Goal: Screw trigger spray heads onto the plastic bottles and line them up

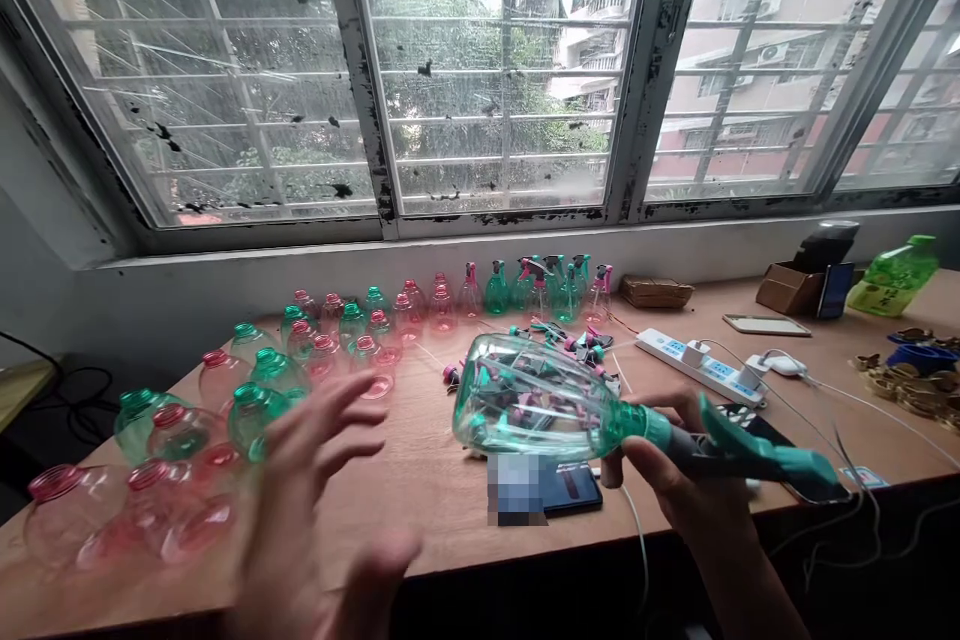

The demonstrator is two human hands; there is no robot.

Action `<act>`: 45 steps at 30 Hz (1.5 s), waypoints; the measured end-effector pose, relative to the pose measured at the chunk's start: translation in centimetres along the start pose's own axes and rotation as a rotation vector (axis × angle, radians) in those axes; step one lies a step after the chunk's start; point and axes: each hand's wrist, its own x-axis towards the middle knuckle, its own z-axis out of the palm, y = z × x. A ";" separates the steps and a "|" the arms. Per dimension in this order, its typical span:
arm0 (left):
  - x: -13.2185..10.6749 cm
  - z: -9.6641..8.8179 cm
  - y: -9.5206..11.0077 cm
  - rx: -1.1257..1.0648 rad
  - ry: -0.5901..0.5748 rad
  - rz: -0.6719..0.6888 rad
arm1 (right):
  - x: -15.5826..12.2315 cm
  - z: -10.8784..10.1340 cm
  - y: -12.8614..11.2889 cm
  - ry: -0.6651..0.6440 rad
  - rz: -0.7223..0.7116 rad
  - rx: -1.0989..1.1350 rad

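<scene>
My right hand [675, 480] grips a clear green spray bottle [536, 400] around its neck, just below the trigger head [750, 450]. The bottle lies on its side in the air over the front of the table, base to the left. With fingers spread and nothing in it, my left hand [315, 500] is raised to the left of the bottle, apart from it and slightly blurred. Behind the held bottle lies a heap of loose pink, green and black spray heads [592, 345], partly seen through its wall.
Several open pink bottles [75, 510] and green bottles [277, 375] stand at the left. Bottles with spray heads [566, 295] line the wall. A power strip [701, 365], phone [574, 488], cardboard box [787, 288] and drink bottle [892, 278] are on the table [427, 520]; cables trail over its front edge.
</scene>
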 end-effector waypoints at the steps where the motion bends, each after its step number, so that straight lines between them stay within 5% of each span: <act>1: 0.3 1.0 -0.5 -0.014 -0.068 -0.036 | -0.2 0.2 0.1 -0.010 -0.001 -0.019; 4: 0.7 3.5 -2.1 -0.174 -0.260 -0.111 | -0.5 0.7 0.2 -0.017 -0.027 -0.081; 7: 0.6 4.7 -3.3 -0.308 -0.270 -0.127 | -0.3 1.0 0.4 -0.008 -0.013 -0.139; 12: 0.4 4.1 -5.5 -0.181 -0.306 0.012 | 0.2 0.9 0.9 -0.029 0.157 -0.005; 15: 0.7 3.2 -6.8 -0.040 -0.369 0.208 | 0.3 1.1 1.3 -0.027 0.181 0.028; 18: 0.7 2.6 -7.4 0.012 -0.396 0.252 | 0.2 1.3 1.5 -0.016 0.175 0.006; 23: 0.4 3.8 -7.4 -0.055 -0.326 0.159 | 0.4 1.8 1.6 0.023 0.150 -0.133; 29: 0.1 5.4 -7.7 -0.106 -0.113 0.206 | 1.0 2.6 2.2 -0.055 0.317 0.070; 33: -0.1 5.4 -7.6 -0.226 -0.192 0.144 | 1.1 3.2 2.9 -0.041 0.342 0.116; 37: 0.2 5.6 -7.7 -0.432 -0.123 0.098 | 1.2 3.0 3.8 -0.011 0.455 0.165; 42: 0.9 5.4 -8.5 -0.208 -0.140 0.274 | 1.7 2.5 4.4 0.005 0.600 0.271; 45: 0.9 4.9 -8.4 -0.189 -0.263 0.236 | 1.9 2.3 4.2 -0.006 0.587 0.262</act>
